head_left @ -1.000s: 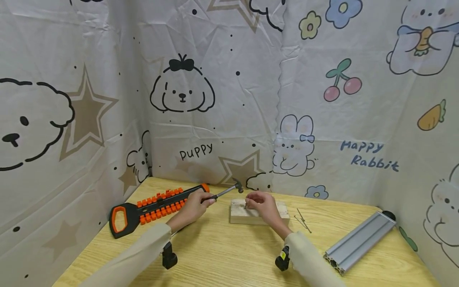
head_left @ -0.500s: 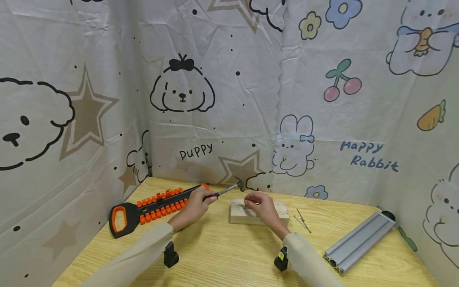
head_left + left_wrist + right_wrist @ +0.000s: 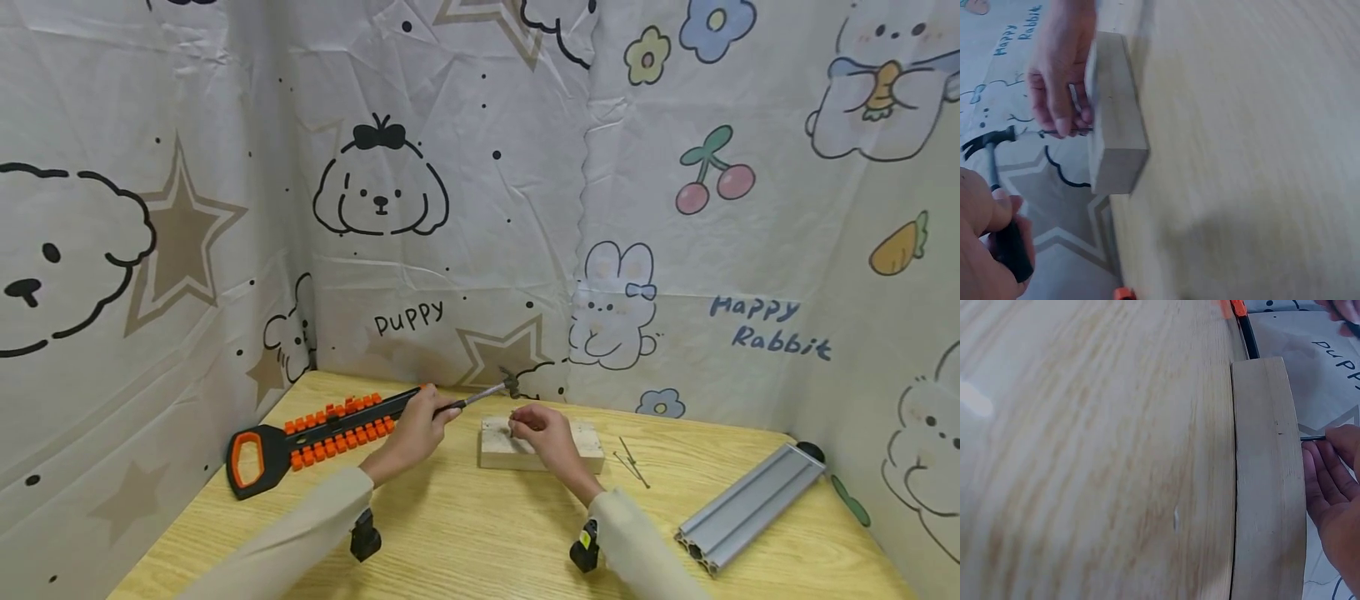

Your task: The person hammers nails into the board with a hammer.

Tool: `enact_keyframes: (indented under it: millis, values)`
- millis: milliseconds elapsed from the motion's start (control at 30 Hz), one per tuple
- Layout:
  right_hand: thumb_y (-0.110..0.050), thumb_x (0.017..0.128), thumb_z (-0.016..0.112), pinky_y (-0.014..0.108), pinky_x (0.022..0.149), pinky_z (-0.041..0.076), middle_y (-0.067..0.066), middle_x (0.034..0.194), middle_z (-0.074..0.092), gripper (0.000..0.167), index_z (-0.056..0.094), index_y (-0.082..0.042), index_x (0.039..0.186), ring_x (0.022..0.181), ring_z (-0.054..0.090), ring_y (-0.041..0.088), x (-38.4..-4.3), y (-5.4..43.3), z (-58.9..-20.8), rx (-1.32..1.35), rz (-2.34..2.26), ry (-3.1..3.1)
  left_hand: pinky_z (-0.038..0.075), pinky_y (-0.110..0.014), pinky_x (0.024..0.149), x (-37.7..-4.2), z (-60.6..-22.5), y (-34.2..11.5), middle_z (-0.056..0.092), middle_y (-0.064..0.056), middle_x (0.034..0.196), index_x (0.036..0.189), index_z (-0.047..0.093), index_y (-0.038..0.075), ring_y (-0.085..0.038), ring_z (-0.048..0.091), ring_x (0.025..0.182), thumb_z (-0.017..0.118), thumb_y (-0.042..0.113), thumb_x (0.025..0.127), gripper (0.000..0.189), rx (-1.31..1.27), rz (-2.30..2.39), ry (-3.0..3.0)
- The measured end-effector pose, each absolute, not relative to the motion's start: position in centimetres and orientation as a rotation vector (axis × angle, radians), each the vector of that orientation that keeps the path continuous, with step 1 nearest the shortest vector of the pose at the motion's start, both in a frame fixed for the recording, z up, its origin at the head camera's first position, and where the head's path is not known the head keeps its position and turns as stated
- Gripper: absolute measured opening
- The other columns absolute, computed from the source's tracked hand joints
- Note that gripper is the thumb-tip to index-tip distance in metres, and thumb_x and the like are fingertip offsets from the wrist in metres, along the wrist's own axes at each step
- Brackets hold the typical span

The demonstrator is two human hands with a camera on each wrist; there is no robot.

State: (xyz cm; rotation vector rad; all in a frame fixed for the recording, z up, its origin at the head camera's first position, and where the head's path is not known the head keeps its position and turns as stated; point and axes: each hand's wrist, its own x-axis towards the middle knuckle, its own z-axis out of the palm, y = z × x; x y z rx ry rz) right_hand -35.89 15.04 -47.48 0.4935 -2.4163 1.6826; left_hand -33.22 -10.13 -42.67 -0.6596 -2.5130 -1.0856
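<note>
My left hand (image 3: 418, 432) grips the dark handle of a claw hammer (image 3: 992, 156); its head hangs above and just left of my other hand. With thumb and fingertips my right hand (image 3: 545, 432) pinches a nail (image 3: 1314, 438) that stands upright on top of a pale wooden block (image 3: 498, 457). The nail's point meets the block's top face, and its upper part is between the fingers. In the left wrist view the hammer head lies in line with the nail's head end, a small gap apart.
Several loose nails (image 3: 632, 465) lie right of the block. A grey aluminium profile (image 3: 752, 507) sits farther right. At left, a black holder with orange clips (image 3: 262, 457) lies on the wooden table (image 3: 465, 542). Printed cloth (image 3: 480, 250) walls in the back and sides.
My left hand has moved a little to the right with the hammer, bringing its head closer to the nail. The right hand keeps its pinch on the nail at the same spot.
</note>
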Motion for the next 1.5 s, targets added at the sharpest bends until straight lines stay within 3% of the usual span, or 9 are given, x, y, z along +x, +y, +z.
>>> enact_keyframes:
  millis: [233, 333, 433, 733, 1100, 1267, 1500]
  values:
    - [-0.003, 0.099, 0.071, 0.026, 0.082, 0.058, 0.021, 0.107, 0.075, 0.017, 0.072, 0.008, 0.113, 0.098, 0.073, 0.035, -36.0, 14.9, -47.8, 0.466, 1.696, -2.387, 0.033, -0.027, 0.065, -33.5, -41.9, -10.2, 0.047, -0.004, 0.085, 0.101, 0.076, -0.001, -0.015, 0.039, 0.072, 0.064, 0.006, 0.104, 0.015, -0.695, -0.974, -2.611]
    - [-0.002, 0.099, 0.071, 0.033, 0.084, 0.06, 0.022, 0.108, 0.074, 0.018, 0.072, 0.008, 0.114, 0.1, 0.072, 0.039, -36.0, 14.9, -47.9, 0.463, 1.706, -2.385, 0.035, -0.028, 0.065, -33.5, -41.7, -10.3, 0.047, -0.005, 0.085, 0.105, 0.076, -0.002, -0.016, 0.039, 0.071, 0.063, 0.006, 0.104, 0.016, -0.688, -0.98, -2.572]
    - [-0.003, 0.099, 0.071, 0.035, 0.085, 0.06, 0.021, 0.109, 0.075, 0.019, 0.072, 0.007, 0.115, 0.101, 0.073, 0.036, -35.9, 14.8, -47.9, 0.464, 1.702, -2.391, 0.035, -0.027, 0.064, -33.5, -41.6, -10.4, 0.047, -0.005, 0.084, 0.111, 0.076, -0.004, -0.016, 0.039, 0.069, 0.063, 0.006, 0.104, 0.018, -0.677, -1.019, -2.514]
    - [-0.006, 0.099, 0.073, 0.025, 0.081, 0.058, 0.015, 0.104, 0.077, 0.016, 0.075, 0.004, 0.11, 0.096, 0.075, 0.027, -36.0, 14.5, -47.9, 0.461, 1.687, -2.366, 0.036, -0.026, 0.064, -33.6, -42.5, -10.4, 0.046, -0.004, 0.084, 0.108, 0.075, -0.005, -0.014, 0.04, 0.071, 0.065, 0.005, 0.103, 0.015, -0.688, -0.981, -2.546]
    - [-0.007, 0.099, 0.073, 0.027, 0.084, 0.059, 0.015, 0.107, 0.077, 0.017, 0.076, 0.004, 0.112, 0.099, 0.075, 0.026, -36.2, 14.7, -48.2, 0.466, 1.703, -2.379, 0.037, -0.027, 0.066, -33.6, -42.2, -10.4, 0.048, -0.004, 0.086, 0.106, 0.076, -0.003, -0.014, 0.041, 0.072, 0.066, 0.003, 0.102, 0.012, -0.768, -0.939, -2.534]
    - [-0.013, 0.102, 0.071, 0.032, 0.087, 0.06, 0.017, 0.112, 0.076, 0.025, 0.073, 0.004, 0.119, 0.1, 0.074, 0.024, -36.0, 15.2, -48.3, 0.525, 1.711, -2.389, 0.037, -0.026, 0.064, -33.5, -42.2, -10.3, 0.046, -0.003, 0.084, 0.109, 0.076, -0.004, -0.013, 0.04, 0.07, 0.065, 0.004, 0.102, 0.015, -0.734, -0.977, -2.498]
    - [-0.013, 0.102, 0.071, 0.029, 0.088, 0.058, 0.02, 0.114, 0.075, 0.027, 0.073, 0.006, 0.121, 0.103, 0.074, 0.028, -36.2, 15.5, -48.2, 0.587, 1.744, -2.393, 0.038, -0.026, 0.065, -33.5, -42.3, -10.6, 0.048, -0.003, 0.085, 0.107, 0.076, -0.003, -0.012, 0.041, 0.071, 0.067, 0.002, 0.101, 0.012, -0.721, -0.966, -2.51]
